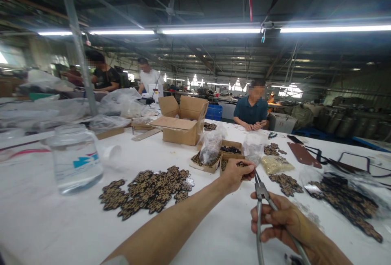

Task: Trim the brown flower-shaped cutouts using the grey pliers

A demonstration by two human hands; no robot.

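Observation:
My right hand [282,220] grips a pair of long-nosed pliers [261,191] by the handles, jaws pointing up and away from me. Close to the plier tips, the fingers of my left hand [236,174] are pinched together on something too small to make out. Just behind that hand stand small open cartons of little dark and brass-coloured parts [230,149]. Left of my forearm lies a spread pile of brown-and-black flower-shaped pieces [155,189]. More such pieces [285,184] lie beyond the pliers on the right.
A clear plastic jar of liquid [76,161] stands at the left. Behind the small cartons is an open cardboard box [183,124]. A bag of yellowish parts [276,164] and a brown panel [304,155] lie right. A co-worker [251,108] sits across the table.

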